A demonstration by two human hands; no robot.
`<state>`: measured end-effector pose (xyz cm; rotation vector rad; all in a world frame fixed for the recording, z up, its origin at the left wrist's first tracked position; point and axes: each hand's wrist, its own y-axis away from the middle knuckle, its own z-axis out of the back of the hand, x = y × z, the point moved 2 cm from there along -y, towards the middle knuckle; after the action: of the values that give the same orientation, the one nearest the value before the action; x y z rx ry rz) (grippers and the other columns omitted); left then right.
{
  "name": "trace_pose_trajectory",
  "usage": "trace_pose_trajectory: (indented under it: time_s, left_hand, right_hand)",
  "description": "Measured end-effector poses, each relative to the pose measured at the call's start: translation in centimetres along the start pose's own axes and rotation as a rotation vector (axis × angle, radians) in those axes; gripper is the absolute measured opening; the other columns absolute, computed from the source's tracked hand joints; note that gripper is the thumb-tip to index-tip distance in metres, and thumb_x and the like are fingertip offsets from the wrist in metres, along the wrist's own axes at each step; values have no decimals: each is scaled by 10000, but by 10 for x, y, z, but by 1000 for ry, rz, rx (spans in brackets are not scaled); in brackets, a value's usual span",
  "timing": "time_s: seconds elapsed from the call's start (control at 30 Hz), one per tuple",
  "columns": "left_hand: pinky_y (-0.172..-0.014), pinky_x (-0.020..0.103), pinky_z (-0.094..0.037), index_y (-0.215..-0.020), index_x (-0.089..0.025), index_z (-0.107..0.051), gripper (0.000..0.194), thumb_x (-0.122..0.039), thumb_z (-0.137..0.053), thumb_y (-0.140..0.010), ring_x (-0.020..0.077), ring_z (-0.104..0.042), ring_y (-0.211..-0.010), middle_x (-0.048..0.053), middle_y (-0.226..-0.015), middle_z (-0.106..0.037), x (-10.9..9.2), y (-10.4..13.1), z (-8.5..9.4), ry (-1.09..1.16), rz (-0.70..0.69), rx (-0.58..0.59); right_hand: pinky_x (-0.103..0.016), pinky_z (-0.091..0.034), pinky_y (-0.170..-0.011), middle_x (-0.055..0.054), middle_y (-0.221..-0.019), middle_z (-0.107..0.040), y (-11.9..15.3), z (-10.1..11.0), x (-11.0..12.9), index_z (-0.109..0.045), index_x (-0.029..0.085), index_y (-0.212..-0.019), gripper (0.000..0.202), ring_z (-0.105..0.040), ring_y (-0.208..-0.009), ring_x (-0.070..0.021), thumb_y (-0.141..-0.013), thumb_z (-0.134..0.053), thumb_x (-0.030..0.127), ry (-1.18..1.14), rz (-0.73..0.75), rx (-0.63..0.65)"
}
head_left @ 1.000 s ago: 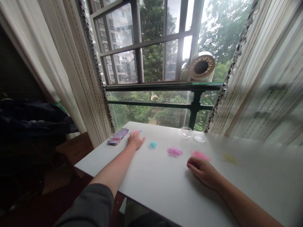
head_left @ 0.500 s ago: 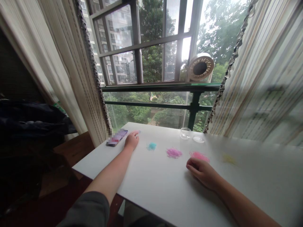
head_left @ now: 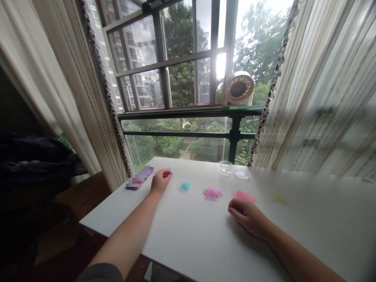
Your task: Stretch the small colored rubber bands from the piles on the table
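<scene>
My left hand is over the far left of the white table, its thumb and fingers drawn together. Whatever sits between the fingertips is too small to make out. Just behind them shows a faint pale pink and bluish patch. A small turquoise pile of thin bits lies to the right of this hand. My right hand rests with curled fingers in front of a pink pile, and its palm is hidden. Between the hands lies a purple pile. Farther right is a yellowish pile.
A phone, partly pixelated, lies left of my left hand. A clear round cup and a shallow clear dish or lid stand at the back edge. Beyond are a green railing, a round white fan and curtains.
My left hand's fingers, stretched towards the pale patch before, are now bunched together and raised a little. My right hand keeps its place by the pink pile. The view has shifted slightly.
</scene>
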<state>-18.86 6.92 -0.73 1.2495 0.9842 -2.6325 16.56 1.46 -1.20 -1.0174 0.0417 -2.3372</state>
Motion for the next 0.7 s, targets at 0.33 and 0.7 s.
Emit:
trace_pose_trajectory:
  time_s: [0.33, 0.7]
  left_hand:
    - [-723, 274, -504, -859, -198, -612, 146, -289, -564, -755, 152, -646, -778, 34, -851, -693, -113, 39, -29, 142, -337, 234]
    - [-713, 275, -515, -858, -242, -623, 119, -231, -553, -762, 147, -640, -756, 11, -812, -685, -183, 88, -89, 268, -442, 321]
  right_hand:
    - [-222, -322, -491, 35, -576, -453, -1, -1, 0, -524, 176, -843, 104, -408, -521, -99, -776, -483, 245, -151, 49, -93]
    - [-212, -349, -455, -3, -691, -561, -1, 15, 8, -513, 185, -975, 229, -406, -463, -82, -788, -498, 316, -219, 52, -442]
